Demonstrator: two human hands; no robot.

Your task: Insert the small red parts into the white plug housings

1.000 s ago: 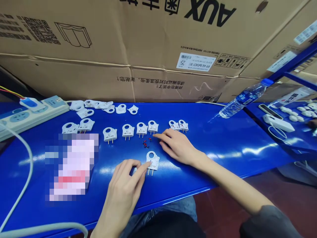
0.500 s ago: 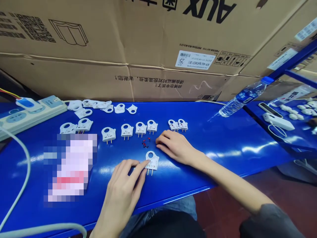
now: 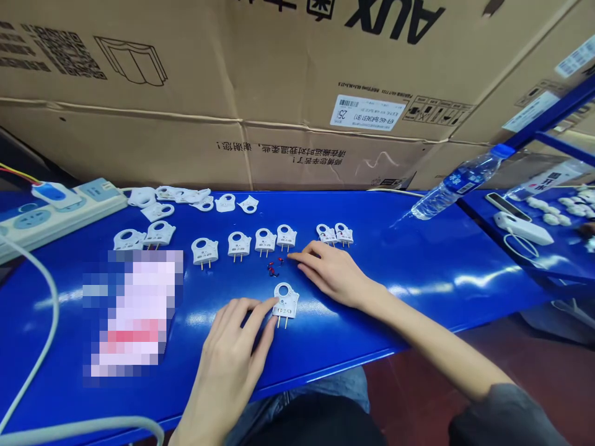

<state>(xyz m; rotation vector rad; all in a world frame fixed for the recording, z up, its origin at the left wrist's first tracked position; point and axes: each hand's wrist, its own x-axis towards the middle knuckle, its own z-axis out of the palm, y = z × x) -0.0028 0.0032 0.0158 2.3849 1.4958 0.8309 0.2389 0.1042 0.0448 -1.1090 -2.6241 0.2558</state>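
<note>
My left hand (image 3: 237, 341) pinches the left edge of a white plug housing (image 3: 287, 301) between thumb and index finger. This housing lies flat, with a round hole at its top and two brass pins toward me. Beyond it is a small cluster of red and black parts (image 3: 272, 270), too small to name surely. My right hand (image 3: 332, 272) rests on the blue table with its index finger stretched out, the tip just right of one red part (image 3: 280, 260). Nothing shows in its fingers; the thumb is mostly hidden.
Several similar housings (image 3: 238, 246) stand in a row behind. White shell pieces (image 3: 225, 202) lie farther back. A power strip (image 3: 60, 210) and a blurred pink item (image 3: 144, 297) are at left. A water bottle (image 3: 460, 183) stands at right before a large carton (image 3: 288, 74).
My right index finger has stretched leftward to the red parts, which have shifted slightly. My left hand still holds the plug housing in the same place.
</note>
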